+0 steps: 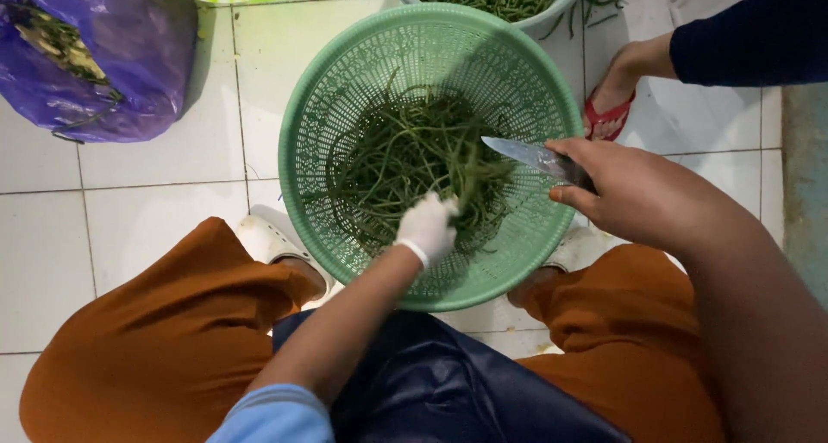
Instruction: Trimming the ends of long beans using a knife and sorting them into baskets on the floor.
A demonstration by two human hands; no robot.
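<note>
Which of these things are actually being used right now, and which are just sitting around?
In use:
- left hand, gloved, gripping a bunch of green stalks
- right hand holding a knife
- green basket holding the stalks

Lying about:
- purple bag
- white bowl of greens
- another person's sandalled foot

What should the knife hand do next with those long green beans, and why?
Probably bring the knife down across the bunch of long beans, because the gloved left hand holds it up over the green basket, and the right hand has the blade pointed at it.
</note>
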